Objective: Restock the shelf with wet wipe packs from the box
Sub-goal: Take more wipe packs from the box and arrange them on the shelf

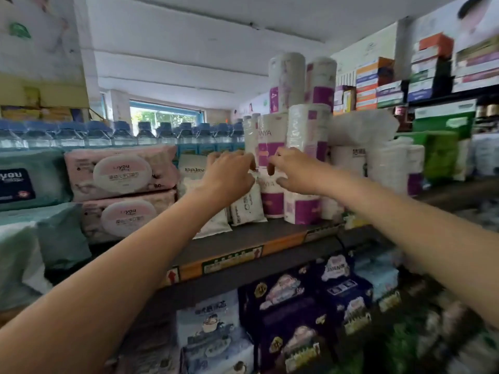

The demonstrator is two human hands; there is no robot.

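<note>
Small white wet wipe packs (248, 206) stand on the middle shelf (270, 236), with more of them behind (190, 168) and one leaning lower left (213, 225). My left hand (229, 174) reaches over them, its fingers curled over the top of the upright front pack. My right hand (293, 171) is right beside it. Its fingers are bent and its thumb is spread in front of a purple-and-white paper roll pack (272, 201). Whether this hand grips anything is not clear. No box is in view.
Large pink wipe packs (121, 171) are stacked left of the white ones, and teal packs (29, 179) lie further left. Purple-and-white roll packs (307, 130) tower on the right. Water bottles (121, 133) line the back. Dark and blue packages (297, 306) fill the shelf below.
</note>
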